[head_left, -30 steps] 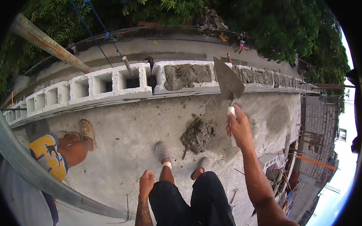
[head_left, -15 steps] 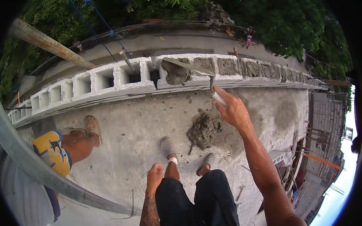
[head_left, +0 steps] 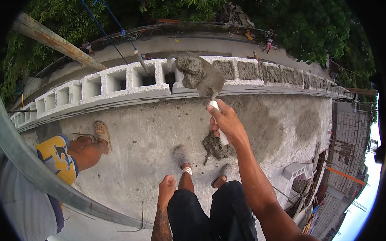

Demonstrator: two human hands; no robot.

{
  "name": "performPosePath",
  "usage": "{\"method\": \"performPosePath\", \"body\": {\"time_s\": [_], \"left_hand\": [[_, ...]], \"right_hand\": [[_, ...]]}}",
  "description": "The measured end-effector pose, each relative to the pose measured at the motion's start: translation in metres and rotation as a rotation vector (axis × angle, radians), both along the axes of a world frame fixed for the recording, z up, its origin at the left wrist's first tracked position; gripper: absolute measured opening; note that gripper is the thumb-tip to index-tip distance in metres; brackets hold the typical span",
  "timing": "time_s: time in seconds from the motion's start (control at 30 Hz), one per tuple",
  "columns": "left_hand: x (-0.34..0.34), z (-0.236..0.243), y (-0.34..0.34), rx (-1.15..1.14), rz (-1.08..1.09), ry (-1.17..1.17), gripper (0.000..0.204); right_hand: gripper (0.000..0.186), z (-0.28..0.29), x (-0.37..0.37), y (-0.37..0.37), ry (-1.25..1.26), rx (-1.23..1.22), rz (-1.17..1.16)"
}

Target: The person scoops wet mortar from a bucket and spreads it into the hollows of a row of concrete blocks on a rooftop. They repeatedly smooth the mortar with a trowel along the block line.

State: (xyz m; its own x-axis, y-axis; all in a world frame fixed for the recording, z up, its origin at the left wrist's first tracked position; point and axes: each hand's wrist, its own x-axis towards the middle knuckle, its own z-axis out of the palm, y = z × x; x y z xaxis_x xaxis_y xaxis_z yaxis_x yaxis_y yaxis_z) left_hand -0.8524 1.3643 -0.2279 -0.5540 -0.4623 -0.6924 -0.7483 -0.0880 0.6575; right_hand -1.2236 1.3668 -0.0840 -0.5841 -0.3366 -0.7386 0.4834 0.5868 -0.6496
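Observation:
My right hand [head_left: 224,121] grips the white handle [head_left: 214,104] of a trowel [head_left: 210,83] at middle. Its blade lies over the top of a concrete block [head_left: 241,86], carrying a lump of wet mortar [head_left: 191,65] that partly hides the blade. My left hand [head_left: 166,188] hangs low beside my left knee with fingers curled; whether they hold anything is hidden. Below the trowel, a mortar heap [head_left: 215,147] sits on the concrete floor [head_left: 130,166]. The row of hollow blocks runs crosswise, open cells [head_left: 116,80] at left and mortar-filled cells [head_left: 278,73] at right.
At left stands a person in yellow-printed shorts [head_left: 54,154], behind a curved metal tube [head_left: 53,187]. A rusty pole [head_left: 58,42] and blue ropes [head_left: 107,25] rise beyond the wall, whose drop shows a street [head_left: 198,45] and trees. Scaffolding and a block building [head_left: 349,139] are at right.
The trowel swung from upright on the right, left and down onto the blocks; its blade now faces up with mortar on it. My right hand moved left. My left hand stayed low.

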Motion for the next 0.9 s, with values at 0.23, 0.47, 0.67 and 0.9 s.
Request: {"method": "performPosePath", "body": {"time_s": [0.23,0.47,0.67,0.9], "left_hand": [[-0.001,-0.004,0.003,0.008,-0.043,0.039,0.021],[0.001,-0.004,0.0,-0.005,0.01,0.064,0.021],[-0.001,0.001,0.019,-0.017,0.019,0.03,0.023],[0.013,0.001,0.018,-0.034,0.043,0.009,0.023]], "right_hand": [[0.054,-0.002,0.006,0.006,0.742,0.109,0.48],[0.065,-0.037,0.07,-0.007,0.34,-0.068,-0.266],[0.062,-0.081,0.153,-0.104,0.412,-0.197,-0.355],[0.061,-0.054,0.144,-0.107,0.406,-0.306,-0.355]]}}
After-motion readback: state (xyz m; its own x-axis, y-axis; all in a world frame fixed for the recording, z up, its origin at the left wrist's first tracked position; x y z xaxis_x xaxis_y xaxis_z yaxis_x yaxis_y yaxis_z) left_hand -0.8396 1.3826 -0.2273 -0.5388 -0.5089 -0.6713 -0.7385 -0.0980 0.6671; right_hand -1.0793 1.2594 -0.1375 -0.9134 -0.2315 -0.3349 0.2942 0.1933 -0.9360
